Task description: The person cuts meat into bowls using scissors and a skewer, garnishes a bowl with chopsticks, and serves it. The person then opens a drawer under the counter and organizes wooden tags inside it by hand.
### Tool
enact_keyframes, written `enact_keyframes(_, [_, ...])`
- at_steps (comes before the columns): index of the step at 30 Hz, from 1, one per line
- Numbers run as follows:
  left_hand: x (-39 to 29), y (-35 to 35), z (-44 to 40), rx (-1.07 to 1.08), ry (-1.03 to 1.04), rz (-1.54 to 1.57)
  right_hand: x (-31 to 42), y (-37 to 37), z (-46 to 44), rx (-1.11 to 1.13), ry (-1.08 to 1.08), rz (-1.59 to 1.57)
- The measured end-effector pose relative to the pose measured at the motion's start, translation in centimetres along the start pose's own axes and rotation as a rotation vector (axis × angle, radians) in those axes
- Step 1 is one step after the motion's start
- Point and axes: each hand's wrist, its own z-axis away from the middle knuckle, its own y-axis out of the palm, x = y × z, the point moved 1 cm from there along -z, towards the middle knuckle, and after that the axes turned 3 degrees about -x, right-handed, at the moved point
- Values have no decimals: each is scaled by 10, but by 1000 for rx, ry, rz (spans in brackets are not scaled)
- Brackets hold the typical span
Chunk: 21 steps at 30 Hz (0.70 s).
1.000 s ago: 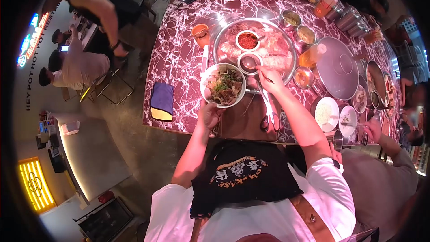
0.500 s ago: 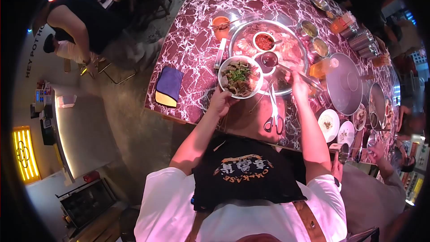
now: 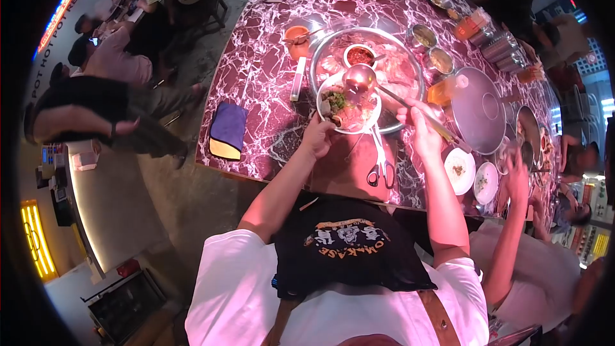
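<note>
My left hand (image 3: 318, 136) grips the near-left edge of a white bowl (image 3: 354, 132) of food topped with chopped greens (image 3: 334, 101). In my right hand (image 3: 421, 127) is the handle of a metal ladle (image 3: 360, 78). The ladle's round cup hangs over the far side of the bowl and hides part of it; its contents I cannot make out. Behind it, a small white bowl of red chili sauce (image 3: 360, 57) stands within a large round metal pan (image 3: 312, 70). Scissors (image 3: 378, 170) lie just below the bowl.
A folded purple cloth (image 3: 229, 129) lies at the left table edge. An orange cup (image 3: 297, 40) stands behind. On the right are a large round lid (image 3: 477, 112), metal cups (image 3: 440, 59) and white plates (image 3: 459, 172). Another person's hand (image 3: 514, 166) reaches in at right.
My right hand has brought the ladle leftward, from a small dark-sauce bowl to over the food bowl. My view has shifted slightly. At right, the other person's hand has reached further over the table.
</note>
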Motion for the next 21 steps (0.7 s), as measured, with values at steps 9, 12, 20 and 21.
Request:
enact_keyframes(9, [-5, 4, 1, -8, 13, 8, 23, -9, 9, 72, -433, 446])
enact_keyframes(12, [-7, 4, -4, 0, 15, 10, 45, -4, 21, 162, -624, 700])
enact_keyframes(20, [-34, 31, -1, 37, 2, -73, 1, -49, 56, -222, -527, 786])
enact_keyframes(21, [-36, 37, -3, 63, -25, -62, -19, -64, 60, -303, -486, 868])
